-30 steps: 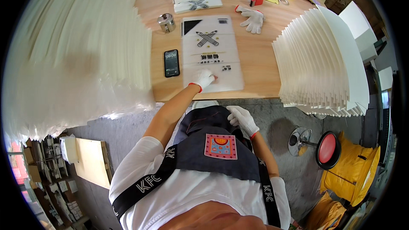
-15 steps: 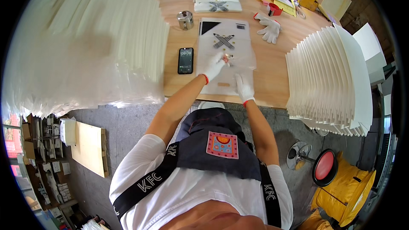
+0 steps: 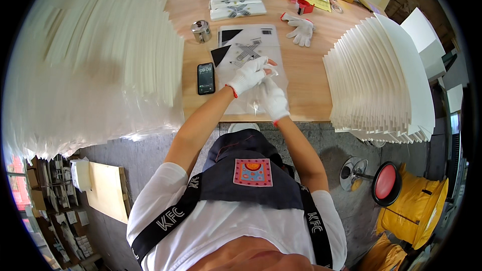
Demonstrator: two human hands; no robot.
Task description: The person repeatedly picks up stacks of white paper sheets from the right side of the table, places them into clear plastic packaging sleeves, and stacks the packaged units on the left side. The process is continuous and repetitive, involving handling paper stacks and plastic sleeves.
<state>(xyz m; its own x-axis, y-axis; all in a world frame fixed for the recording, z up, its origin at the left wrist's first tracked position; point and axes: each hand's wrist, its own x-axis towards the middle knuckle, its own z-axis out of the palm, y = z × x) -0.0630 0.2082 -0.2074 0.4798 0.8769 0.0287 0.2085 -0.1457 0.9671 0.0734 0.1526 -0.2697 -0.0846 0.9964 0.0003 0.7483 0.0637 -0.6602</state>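
A stack of flat translucent plastic bags (image 3: 277, 52), printed with crossed pencils and a black corner, lies on the table before me. My left hand (image 3: 248, 75), in a white glove with bare fingertips, pinches the top plastic bag (image 3: 236, 60), which sits askew over the ones beneath. Close below and to its right, my right hand (image 3: 273, 99), gloved too, has its fingers closed at the same bag's near part; its fingertips are partly hidden. Crumpled, shiny plastic shows between and below the hands.
A phone (image 3: 206, 79) and a metal canister (image 3: 201, 31) stand left of the bags. Folded printed bags (image 3: 237, 11), a spare glove (image 3: 301, 31) and a red tape dispenser (image 3: 304, 6) lie farther back. Tall stacks of white sheets flank me, left (image 3: 110, 55) and right (image 3: 374, 80).
My right hand has come up from the bag's near edge to beside my left hand and closed. The top bag has slid toward me and turned askew. The whole view has shifted slightly.
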